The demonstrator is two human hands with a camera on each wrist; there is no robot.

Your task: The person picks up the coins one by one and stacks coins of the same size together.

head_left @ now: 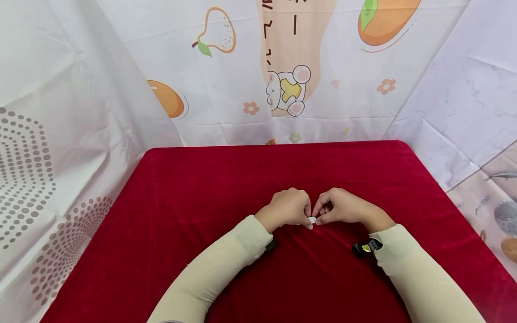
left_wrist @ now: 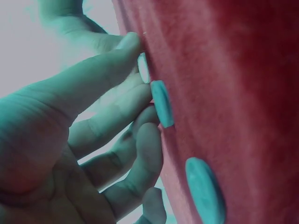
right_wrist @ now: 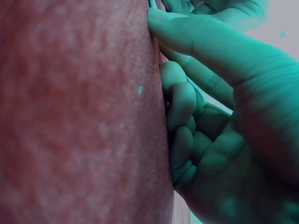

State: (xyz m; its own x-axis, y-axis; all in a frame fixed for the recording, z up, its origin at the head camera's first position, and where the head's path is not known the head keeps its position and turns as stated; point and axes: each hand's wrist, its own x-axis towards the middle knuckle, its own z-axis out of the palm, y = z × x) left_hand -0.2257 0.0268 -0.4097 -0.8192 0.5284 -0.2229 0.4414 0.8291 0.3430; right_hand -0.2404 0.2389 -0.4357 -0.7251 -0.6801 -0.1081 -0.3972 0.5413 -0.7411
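A small white disc (head_left: 312, 220) sits low at the red cloth, between the fingertips of both hands. My left hand (head_left: 288, 207) has its thumb and index finger at the disc's left side, pinching it. From the other side my right hand (head_left: 347, 206) pinches its edge between thumb and index finger, its other fingers curled under. In the left wrist view the disc (left_wrist: 143, 68) shows pale between thumb and index finger. Two more flat round pieces, a nearer disc (left_wrist: 205, 191) and a middle disc (left_wrist: 162, 103), lie on the cloth beside the left fingers. The head view mostly hides these.
A red velvet cloth (head_left: 242, 179) covers the table, lightly creased near the hands. White printed curtains (head_left: 226, 89) hang behind the table and along both sides. Each wrist carries a small black device, such as the right wrist's device (head_left: 367, 246).
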